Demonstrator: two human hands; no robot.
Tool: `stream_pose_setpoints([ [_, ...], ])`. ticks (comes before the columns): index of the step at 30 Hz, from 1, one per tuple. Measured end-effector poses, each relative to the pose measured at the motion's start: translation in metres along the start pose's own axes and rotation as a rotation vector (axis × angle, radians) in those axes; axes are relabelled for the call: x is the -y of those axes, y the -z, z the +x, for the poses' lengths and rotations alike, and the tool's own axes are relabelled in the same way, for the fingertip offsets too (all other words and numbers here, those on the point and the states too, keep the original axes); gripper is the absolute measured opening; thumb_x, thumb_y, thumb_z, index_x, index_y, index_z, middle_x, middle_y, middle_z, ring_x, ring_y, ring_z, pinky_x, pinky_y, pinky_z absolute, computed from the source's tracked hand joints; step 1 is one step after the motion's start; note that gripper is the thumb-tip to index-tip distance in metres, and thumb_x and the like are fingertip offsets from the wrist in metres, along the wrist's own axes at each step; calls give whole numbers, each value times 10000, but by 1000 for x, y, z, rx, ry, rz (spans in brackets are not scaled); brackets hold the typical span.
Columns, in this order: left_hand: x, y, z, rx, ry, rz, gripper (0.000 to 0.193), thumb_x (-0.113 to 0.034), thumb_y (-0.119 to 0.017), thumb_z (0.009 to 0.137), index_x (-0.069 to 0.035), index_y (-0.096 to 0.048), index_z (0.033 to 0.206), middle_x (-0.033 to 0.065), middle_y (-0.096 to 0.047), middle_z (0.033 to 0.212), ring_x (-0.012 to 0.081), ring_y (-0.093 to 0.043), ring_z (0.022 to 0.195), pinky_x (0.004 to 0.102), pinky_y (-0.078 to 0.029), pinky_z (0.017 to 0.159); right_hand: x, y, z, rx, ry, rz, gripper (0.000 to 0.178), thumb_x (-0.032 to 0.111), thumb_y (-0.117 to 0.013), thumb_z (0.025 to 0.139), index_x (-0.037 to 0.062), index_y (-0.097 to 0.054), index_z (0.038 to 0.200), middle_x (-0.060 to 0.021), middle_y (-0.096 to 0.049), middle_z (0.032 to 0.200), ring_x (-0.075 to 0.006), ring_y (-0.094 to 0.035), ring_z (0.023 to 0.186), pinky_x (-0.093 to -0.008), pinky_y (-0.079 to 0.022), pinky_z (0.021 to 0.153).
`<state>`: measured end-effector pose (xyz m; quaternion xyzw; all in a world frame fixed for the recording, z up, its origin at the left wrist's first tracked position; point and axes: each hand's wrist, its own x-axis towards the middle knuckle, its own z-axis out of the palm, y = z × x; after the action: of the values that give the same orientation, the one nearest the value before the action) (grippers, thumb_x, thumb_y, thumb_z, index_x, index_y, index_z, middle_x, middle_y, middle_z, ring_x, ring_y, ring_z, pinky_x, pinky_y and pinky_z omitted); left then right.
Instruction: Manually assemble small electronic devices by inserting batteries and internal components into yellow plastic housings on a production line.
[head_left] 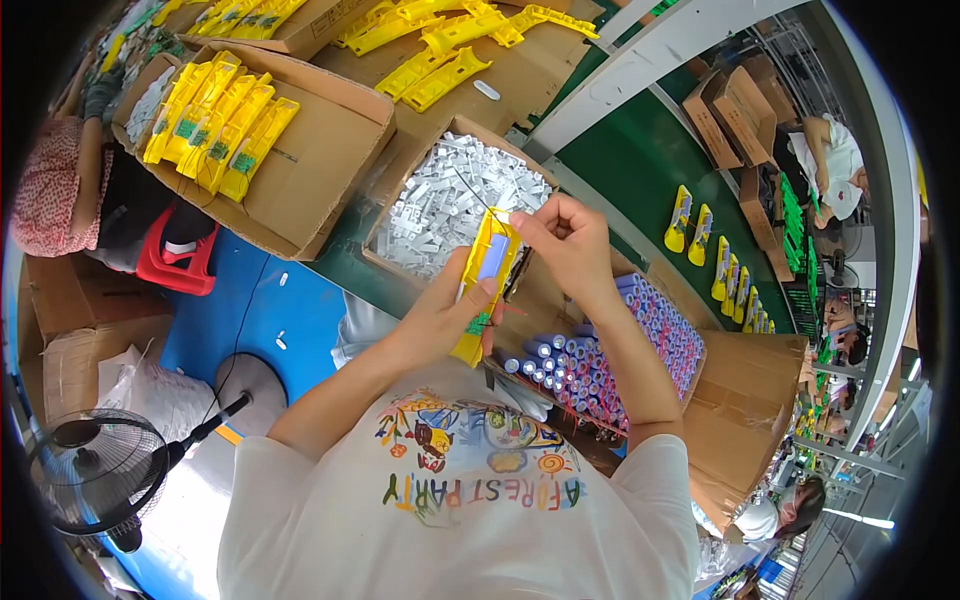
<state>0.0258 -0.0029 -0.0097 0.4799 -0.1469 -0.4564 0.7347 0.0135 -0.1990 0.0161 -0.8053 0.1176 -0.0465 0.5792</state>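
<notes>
My left hand is closed around a long yellow plastic housing, held tilted in front of my chest. A blue-violet cylindrical cell lies inside the housing, and a green circuit board shows near its lower end. At the upper end, my right hand has thumb and forefinger pinched together. A small white piece shows by those fingertips, but what they grip is unclear. A thin black wire sticks out from the upper end, and a thin red wire shows beside the board.
Beyond my hands stands a carton of small white plastic parts. Many blue-violet cells stand at right. Another carton holds yellow housings, with more on the bench. A fan stands at lower left; yellow pieces lie on the green surface.
</notes>
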Motion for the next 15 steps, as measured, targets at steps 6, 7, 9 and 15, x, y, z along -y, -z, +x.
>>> stream_pose_setpoints([
  [6,-7,9,3,83,6,-40,398,-337,-461,994,-75,-335,1266,82,-560,911,158,-611,728,296,-511,639,13,19,-2,167,56,29,191,104,-602,911,12,-599,1079,-23,-602,996,-58,-553,845,-199,-455,698],
  [7,-19,29,8,-1,-173,135,359,-298,-483,979,-70,-401,1244,86,-575,970,171,-600,813,306,-496,707,1,35,6,34,168,-155,242,101,-545,940,9,-575,1161,-29,-614,1014,-100,-578,925,-230,-469,810],
  [9,-45,74,16,-153,-493,505,300,-221,-527,949,-59,-534,1201,95,-605,1088,197,-579,985,326,-464,842,-64,133,62,-315,363,-263,254,132,-494,970,3,-574,1173,-67,-619,1067,-136,-581,981,-272,-474,850],
  [15,-170,268,-6,-1530,-791,1619,364,-228,-580,876,-75,-569,1206,142,-573,1238,301,-552,1134,401,-441,931,-235,400,178,-636,-31,-1041,337,336,-461,971,92,-631,1128,-146,-663,1052,-319,-637,954,-388,-505,808],
])
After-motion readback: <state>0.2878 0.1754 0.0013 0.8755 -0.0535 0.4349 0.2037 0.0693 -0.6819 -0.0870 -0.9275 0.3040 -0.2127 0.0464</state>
